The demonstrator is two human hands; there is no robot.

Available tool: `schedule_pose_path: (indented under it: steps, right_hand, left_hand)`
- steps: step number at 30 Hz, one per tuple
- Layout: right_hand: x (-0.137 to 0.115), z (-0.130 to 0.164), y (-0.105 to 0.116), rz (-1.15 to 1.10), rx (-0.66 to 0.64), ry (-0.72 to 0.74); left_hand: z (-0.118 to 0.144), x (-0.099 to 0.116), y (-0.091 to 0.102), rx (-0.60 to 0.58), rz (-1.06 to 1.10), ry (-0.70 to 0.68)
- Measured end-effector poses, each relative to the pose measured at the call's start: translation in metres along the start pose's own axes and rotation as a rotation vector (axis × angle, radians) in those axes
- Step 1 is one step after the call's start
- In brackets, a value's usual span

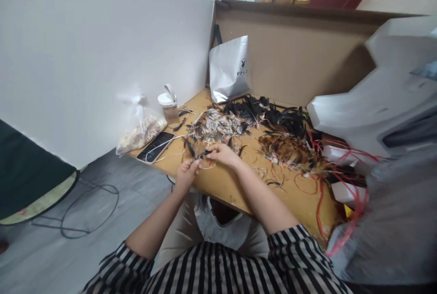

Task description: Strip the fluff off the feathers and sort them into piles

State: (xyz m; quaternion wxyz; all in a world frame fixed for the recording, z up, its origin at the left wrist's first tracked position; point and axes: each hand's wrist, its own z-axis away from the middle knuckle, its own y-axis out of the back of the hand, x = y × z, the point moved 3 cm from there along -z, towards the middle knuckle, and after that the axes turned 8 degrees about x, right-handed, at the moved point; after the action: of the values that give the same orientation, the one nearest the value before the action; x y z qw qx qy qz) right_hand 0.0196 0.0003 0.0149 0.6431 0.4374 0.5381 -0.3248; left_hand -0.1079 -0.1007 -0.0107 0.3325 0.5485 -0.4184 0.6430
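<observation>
Looking down from a head-worn camera, the view takes in a person in a black-and-white striped top seated at a wooden worktop (235,185) set into the corner of a white-walled room. Both hands meet at the near edge. The left hand (186,173) is closed in a pinch around a small bunch of dark feathers (197,152), and the right hand (221,152) is curled beside it, fingertips pinching at the same bunch and at a thin white thread (208,165) looping beneath it.

Just beyond the hands lies a pale speckled feather pile (218,125). Farther back is a black feather heap (269,114), and to the right a brown feather heap (290,150), with red cords (341,157) tangled past it.

As a judgement from the layout, the work looks to be at an early or middle stage: one small bunch is in hand, while the three heaps remain large and loose. No finished bundles can be made out clearly.

Along the left edge sit a phone (155,146), a clear plastic bag (139,130) of pale material and a small jar with a white lid (170,106). A silver pouch (229,70) leans against a cardboard backing at the rear. A blurred white shape fills the right side.
</observation>
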Motion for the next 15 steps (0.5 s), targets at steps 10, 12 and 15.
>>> schedule_pose_path:
  steps: [10,12,15]
  right_hand:
    - [-0.017,0.01,-0.002,-0.118,0.039,-0.09]
    - [-0.02,0.018,0.008,-0.196,0.071,-0.133]
    - [-0.025,0.031,0.023,-0.284,0.122,-0.159]
  left_hand:
    - [-0.008,0.003,-0.005,0.028,0.138,0.114]
    - [-0.007,0.008,-0.016,-0.036,0.165,0.154]
    - [-0.003,0.013,-0.035,-0.108,0.192,0.228]
